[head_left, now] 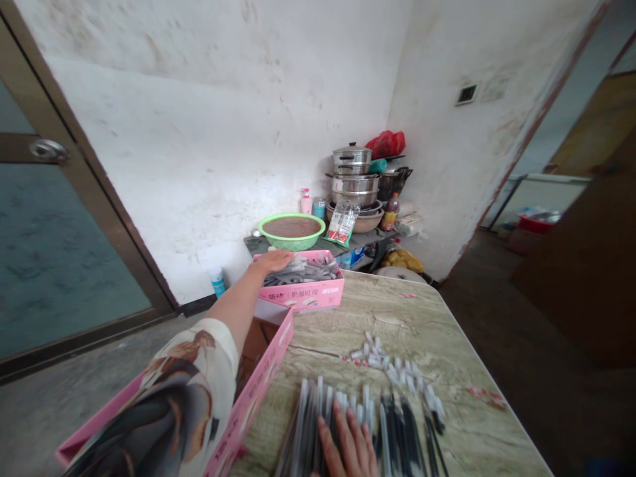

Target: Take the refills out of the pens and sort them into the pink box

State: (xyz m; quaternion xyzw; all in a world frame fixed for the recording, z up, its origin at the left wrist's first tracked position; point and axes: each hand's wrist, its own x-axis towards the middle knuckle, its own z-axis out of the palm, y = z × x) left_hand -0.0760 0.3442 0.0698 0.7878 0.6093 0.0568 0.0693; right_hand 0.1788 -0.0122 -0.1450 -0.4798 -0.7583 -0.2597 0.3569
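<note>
My left hand [275,260] is stretched out over the back left part of a pink cardboard box [318,298], with its fingers extended. Many slim grey and whitish pen-like tubes [303,270] fill this box. Close to me, my right hand [348,442] lies with fingers spread on a row of slim translucent tubes with whitish ends [309,417]. Just right of that hand are black slim sticks [397,430], partly cut off by the frame. Small clear cap-like pieces [395,364] lie scattered in a line beyond them.
A second, longer pink box [271,358] stands at the left under my left forearm, brown inside. The marble-patterned table [377,298] ends on the right. Behind it, a low shelf holds a green basin [293,242] of brownish content, stacked steel pots [352,189] and a bottle [391,212].
</note>
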